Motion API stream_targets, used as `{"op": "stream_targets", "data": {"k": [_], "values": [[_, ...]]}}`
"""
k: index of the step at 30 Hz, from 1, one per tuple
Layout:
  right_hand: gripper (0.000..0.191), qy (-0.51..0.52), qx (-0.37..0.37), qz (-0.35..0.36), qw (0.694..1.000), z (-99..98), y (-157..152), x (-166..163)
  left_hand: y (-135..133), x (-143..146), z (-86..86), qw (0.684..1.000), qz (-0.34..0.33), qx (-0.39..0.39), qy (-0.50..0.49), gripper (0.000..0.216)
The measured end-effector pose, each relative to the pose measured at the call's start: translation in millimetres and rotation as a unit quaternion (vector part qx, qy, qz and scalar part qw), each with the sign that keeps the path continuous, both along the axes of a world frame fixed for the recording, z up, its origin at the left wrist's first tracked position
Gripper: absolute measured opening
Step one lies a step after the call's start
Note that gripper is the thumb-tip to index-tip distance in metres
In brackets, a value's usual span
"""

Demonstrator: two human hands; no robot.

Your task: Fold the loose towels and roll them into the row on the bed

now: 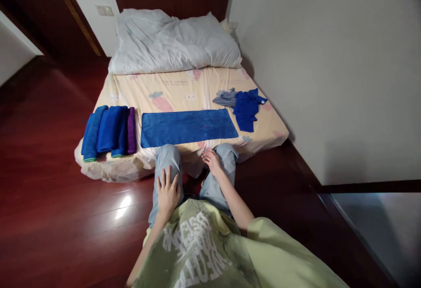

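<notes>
We note left hand (168,192) flat on left thigh, palm down, fingers spread, holding nothing. Right hand (212,160) at inner right knee, fingers loosely extended, likewise bare. Forearms reach forward.

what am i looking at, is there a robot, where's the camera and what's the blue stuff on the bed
There is no machine: one camera sits on a person's head and looks down at their own two hands. The left hand lies flat on the left leg; the right hand rests open at the right knee. Neither holds anything. In front is a low mattress. On it, a blue towel is spread flat, folded towels lie in a row at the left, a crumpled blue cloth and a grey cloth at the right, and a white duvet at the far end.
</notes>
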State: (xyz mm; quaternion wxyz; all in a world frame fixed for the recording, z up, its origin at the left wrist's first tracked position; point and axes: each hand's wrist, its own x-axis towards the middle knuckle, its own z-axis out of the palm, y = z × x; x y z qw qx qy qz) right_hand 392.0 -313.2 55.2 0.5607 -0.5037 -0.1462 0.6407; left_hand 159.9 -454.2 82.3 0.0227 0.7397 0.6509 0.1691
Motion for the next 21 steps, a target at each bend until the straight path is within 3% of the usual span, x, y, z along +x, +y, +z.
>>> {"op": "stream_targets", "data": {"k": [6, 13, 21], "values": [[0.005, 0.053, -0.047, -0.025, 0.997, 10.5, 26.8, -29.8, 0.2, -0.4, -0.2, 1.000, 0.001, -0.012, -0.010, 0.047], [0.016, 0.084, -0.053, -0.038, 0.994, -9.5, 46.6, -66.8, 0.2, -0.6, 3.2, 1.000, -0.002, -0.017, -0.005, 0.048], [0.018, 0.157, -0.061, -0.034, 0.985, -26.0, 69.6, -86.8, -1.1, -2.6, 2.5, 1.000, -0.002, -0.009, 0.016, 0.045]]}}
